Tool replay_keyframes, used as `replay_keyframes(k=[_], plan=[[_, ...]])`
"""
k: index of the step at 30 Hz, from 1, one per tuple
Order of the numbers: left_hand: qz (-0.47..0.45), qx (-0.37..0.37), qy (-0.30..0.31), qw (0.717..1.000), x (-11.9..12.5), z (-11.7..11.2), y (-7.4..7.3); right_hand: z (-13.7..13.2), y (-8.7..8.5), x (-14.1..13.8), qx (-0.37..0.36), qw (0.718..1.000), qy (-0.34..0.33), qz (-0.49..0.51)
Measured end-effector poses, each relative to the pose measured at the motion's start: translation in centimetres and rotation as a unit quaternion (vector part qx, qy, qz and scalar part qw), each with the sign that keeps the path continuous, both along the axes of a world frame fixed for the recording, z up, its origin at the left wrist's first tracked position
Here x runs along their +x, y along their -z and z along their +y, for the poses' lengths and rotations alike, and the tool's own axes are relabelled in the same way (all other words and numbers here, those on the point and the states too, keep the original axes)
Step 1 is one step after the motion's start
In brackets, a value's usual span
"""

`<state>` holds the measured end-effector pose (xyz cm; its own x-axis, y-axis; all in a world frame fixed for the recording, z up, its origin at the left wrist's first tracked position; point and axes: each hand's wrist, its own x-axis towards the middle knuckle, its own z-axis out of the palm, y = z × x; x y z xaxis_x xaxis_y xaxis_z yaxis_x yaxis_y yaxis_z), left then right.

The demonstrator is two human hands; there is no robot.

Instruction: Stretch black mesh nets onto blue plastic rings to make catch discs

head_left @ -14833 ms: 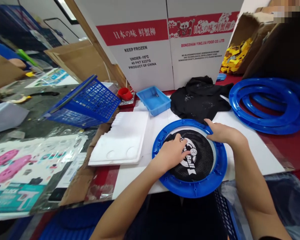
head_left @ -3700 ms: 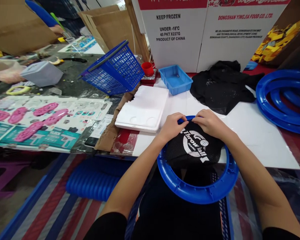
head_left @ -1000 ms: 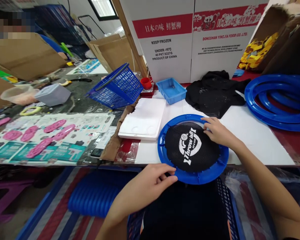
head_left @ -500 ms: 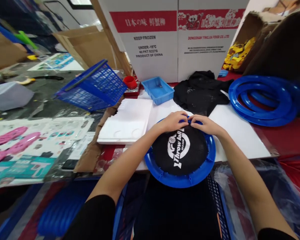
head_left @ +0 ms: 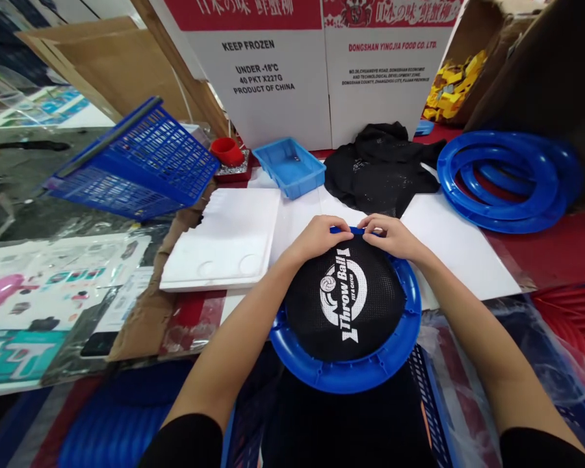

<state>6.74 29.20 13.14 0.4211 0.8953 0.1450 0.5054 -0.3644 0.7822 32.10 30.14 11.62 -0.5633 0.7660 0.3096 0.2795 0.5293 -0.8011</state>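
Note:
A blue plastic ring point(head_left: 344, 374) rests over my lap against the table's front edge. Across it lies a black mesh disc point(head_left: 307, 312) with a white "Throw Ball" print. At the far side of the ring, my left hand point(head_left: 325, 235) pinches the mesh edge at the rim. Close beside it, my right hand point(head_left: 387, 235) pinches the same far edge with thumb and fingers. The fingertips of both hands nearly meet there. Black mesh cloth point(head_left: 380, 169) lies heaped just beyond my hands.
Several blue rings point(head_left: 511, 218) are stacked at the right. A light-blue tray point(head_left: 292, 170), a red cup point(head_left: 227, 152) and a white foam slab point(head_left: 224, 234) stand left of centre. A blue basket point(head_left: 146, 162) leans farther left. White cartons point(head_left: 273, 110) rise behind.
The view has shifted, so the surroundings sit farther left and the ring appears nearer. Both hands remain at the ring's far edge, fingers slightly adjusted.

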Motion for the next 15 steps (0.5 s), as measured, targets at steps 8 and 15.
replay_keyframes(k=[8,15], plan=[[0.039,0.017,0.004,0.999,0.30,0.22,0.74,0.08,0.02,-0.64,0.009,0.999,0.019,-0.025],[0.061,-0.002,-0.015,0.998,0.63,0.16,0.50,0.05,0.00,-0.42,-0.029,0.999,0.016,-0.017]])
